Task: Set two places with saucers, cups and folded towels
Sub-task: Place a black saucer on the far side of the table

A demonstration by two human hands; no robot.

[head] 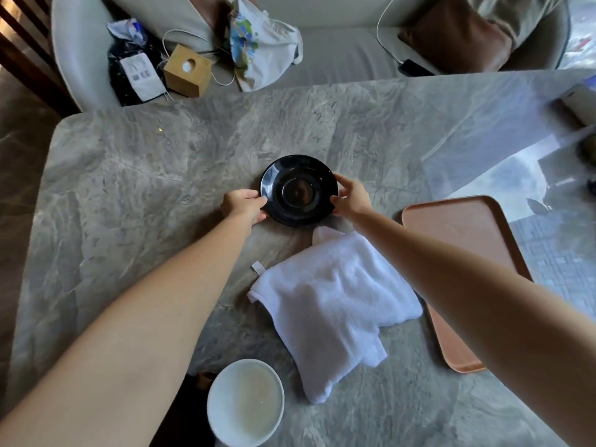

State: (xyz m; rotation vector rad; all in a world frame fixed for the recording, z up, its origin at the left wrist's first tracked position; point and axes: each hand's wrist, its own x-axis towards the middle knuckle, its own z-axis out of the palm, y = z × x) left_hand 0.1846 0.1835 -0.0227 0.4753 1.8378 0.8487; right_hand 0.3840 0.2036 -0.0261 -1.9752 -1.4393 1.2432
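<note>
1. Black saucer (299, 191) sat mid-table (135, 175); left hand (244, 206) pinched its left rim, right hand (351, 195) pinched its right rim; fingers curled on the edge.
2. White towel (332, 304) lay loosely folded just nearer; white cup (245, 402) at the near edge.
3. Orange tray (464, 240) lay right of the towel.

Single head view (wide-angle), looking steeply down, forward, close over table (129, 175).

black saucer (299, 190), white towel (329, 304), grey-veined marble table (145, 175), salmon tray (464, 227)
</note>
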